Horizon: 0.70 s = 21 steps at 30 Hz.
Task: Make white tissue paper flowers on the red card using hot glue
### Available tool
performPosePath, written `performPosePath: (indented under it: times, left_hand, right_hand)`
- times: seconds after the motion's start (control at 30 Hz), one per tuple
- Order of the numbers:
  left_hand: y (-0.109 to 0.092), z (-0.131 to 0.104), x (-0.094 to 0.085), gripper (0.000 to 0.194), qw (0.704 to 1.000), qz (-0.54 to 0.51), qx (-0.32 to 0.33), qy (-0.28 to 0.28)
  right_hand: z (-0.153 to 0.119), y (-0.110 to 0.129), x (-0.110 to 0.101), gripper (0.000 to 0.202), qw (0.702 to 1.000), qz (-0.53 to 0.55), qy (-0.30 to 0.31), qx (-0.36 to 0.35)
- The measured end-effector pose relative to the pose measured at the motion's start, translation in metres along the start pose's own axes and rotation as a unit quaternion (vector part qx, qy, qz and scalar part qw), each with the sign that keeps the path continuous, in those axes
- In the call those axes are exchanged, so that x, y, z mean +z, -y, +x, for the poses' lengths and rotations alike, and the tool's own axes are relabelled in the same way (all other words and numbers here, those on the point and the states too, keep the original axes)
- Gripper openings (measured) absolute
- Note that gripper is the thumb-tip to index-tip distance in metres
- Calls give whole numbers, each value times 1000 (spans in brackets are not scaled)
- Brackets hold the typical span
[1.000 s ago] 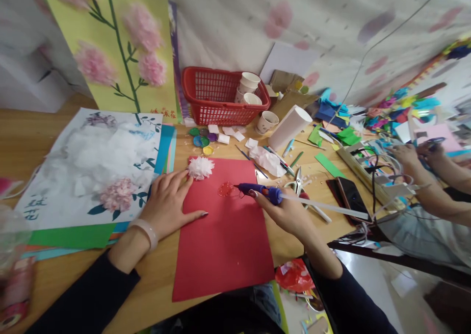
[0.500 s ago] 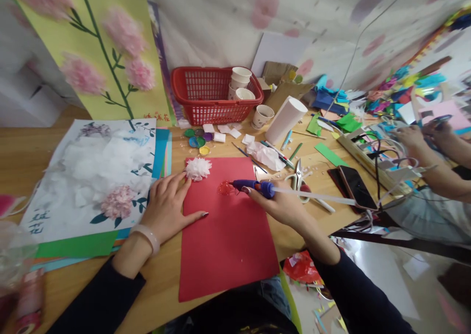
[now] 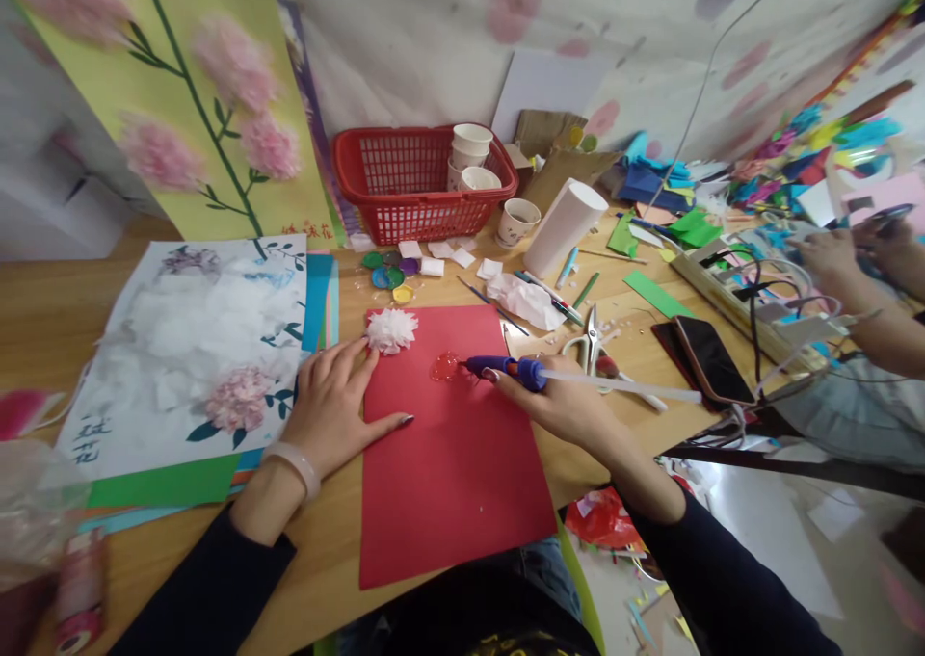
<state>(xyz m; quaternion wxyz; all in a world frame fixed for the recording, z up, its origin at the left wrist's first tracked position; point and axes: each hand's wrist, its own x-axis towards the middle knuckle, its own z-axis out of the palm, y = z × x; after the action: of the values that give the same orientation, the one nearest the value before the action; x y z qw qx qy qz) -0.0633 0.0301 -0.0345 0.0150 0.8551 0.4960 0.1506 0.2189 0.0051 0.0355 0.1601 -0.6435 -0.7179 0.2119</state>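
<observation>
A red sheet of paper (image 3: 455,483) lies on the wooden table in front of me. My right hand (image 3: 560,401) is closed around a blue glue gun (image 3: 506,369), with a long pale glue stick (image 3: 628,386) sticking out of its back. The nozzle points at a shiny patch of glue (image 3: 444,367) on the sheet. My left hand (image 3: 343,396) rests flat with fingers spread across the sheet's left edge. Its fingertips are close to a white paper flower (image 3: 391,330) at the sheet's top left; whether they touch it I cannot tell.
Behind the sheet stand a red basket (image 3: 426,198) with paper cups and a white paper roll (image 3: 568,227). Scissors (image 3: 591,338) and a phone (image 3: 712,359) lie to the right, near a power strip (image 3: 744,300). A flower picture (image 3: 180,425) lies left. Another person's hands (image 3: 831,256) show far right.
The glue patch on the red sheet looks fuller. The nozzle has shifted slightly to the right side of the patch. My left hand stays in place, while the whole view has moved a little.
</observation>
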Motion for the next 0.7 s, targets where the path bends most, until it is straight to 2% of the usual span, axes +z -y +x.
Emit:
performPosePath:
  times: [0.23,0.5,0.7]
  left_hand:
    - [0,0,0,82,1000,-14,-4,3]
    - [0,-1,0,81,1000,-12,-3,-2]
    - [0,-1,0,82,1000,-20,-4,0]
  right_hand:
    - [-4,-3,-4,46,999,14,-24,15]
    - [-8,-4,4,53,1000,-13,-3,-6]
    - [-15,-4,4,50,999,-18,-27,-10]
